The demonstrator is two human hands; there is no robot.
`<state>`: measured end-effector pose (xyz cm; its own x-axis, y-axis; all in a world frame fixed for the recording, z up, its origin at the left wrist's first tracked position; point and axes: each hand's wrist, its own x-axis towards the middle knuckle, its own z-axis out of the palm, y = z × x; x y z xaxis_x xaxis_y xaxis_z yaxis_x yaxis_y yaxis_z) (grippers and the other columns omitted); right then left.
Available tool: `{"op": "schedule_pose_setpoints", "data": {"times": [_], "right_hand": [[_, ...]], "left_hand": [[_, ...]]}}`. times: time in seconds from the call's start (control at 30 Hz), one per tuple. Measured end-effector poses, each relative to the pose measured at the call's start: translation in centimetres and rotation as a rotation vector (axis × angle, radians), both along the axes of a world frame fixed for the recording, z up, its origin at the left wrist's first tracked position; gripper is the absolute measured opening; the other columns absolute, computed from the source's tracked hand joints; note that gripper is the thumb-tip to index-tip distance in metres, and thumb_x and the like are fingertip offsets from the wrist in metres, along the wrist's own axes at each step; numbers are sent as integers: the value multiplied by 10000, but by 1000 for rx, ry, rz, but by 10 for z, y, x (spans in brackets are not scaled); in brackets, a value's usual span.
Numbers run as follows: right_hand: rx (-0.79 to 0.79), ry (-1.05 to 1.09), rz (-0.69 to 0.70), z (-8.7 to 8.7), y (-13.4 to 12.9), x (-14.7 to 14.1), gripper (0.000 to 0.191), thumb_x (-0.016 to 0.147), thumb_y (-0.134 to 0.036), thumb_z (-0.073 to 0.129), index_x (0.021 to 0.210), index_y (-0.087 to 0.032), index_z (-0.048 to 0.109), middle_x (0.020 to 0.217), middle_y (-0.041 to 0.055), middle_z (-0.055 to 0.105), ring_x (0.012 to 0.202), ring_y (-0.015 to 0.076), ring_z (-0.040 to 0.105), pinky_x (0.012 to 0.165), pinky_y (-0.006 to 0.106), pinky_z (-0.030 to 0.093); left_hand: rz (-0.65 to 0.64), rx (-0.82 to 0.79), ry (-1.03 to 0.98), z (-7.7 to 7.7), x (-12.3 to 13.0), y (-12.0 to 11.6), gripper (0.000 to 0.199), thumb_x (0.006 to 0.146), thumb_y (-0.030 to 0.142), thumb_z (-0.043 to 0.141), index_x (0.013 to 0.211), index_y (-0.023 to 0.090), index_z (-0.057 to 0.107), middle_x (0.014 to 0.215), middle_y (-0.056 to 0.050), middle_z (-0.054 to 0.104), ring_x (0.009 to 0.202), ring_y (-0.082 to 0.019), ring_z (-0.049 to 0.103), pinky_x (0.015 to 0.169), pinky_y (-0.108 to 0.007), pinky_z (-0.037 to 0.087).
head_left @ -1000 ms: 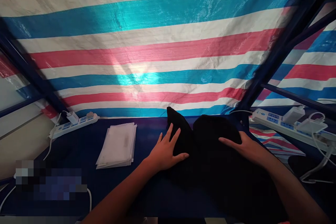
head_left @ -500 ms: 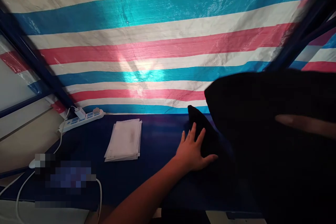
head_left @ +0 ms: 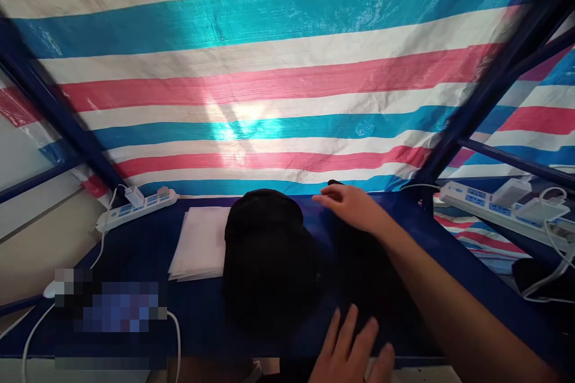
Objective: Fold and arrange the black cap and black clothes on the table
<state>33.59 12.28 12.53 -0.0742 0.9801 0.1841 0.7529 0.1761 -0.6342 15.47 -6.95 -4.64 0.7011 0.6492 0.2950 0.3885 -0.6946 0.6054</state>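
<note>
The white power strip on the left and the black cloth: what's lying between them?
A stack of white papers lies between the power strip and the black cloth, partly tucked under the cloth's edge, in the head view.

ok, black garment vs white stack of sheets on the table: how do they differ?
The black garment is dark, soft and rumpled; the white stack of sheets is pale, flat and square-edged. The garment is larger and overlaps the stack's right edge. Both lie on the blue table.

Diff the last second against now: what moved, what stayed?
The black cloth, lifted at the right half a second ago, now lies folded leftward, overlapping the white paper stack. The right hand moved to the far edge; the left hand pulled back to the near edge, fingers spread. Paper stack, power strip and striped tarp unchanged.
</note>
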Motion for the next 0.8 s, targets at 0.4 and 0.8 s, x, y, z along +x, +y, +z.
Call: {"op": "schedule_pose_setpoints", "data": {"times": [0.4, 0.8], "right_hand": [[-99, -48, -122, -45, -35, 92, 634, 953, -685, 648, 1377, -223, 744, 1341, 119, 784, 1180, 379, 747, 1019, 472, 601], [-32, 57, -298, -44, -23, 96, 601, 951, -653, 669, 1333, -192, 726, 1242, 178, 793, 1106, 382, 772, 961, 490, 641]], "left_hand": [[175, -805, -505, 138, 7, 143, 538, 1009, 450, 679, 1475, 189, 618, 1459, -159, 695, 1266, -303, 708, 959, -394, 642], [324, -638, -246, 96, -2, 220, 1000, 902, 620, 786, 1728, 283, 333, 1728, -147, 450, 1545, -389, 500, 1212, -495, 481]]}}
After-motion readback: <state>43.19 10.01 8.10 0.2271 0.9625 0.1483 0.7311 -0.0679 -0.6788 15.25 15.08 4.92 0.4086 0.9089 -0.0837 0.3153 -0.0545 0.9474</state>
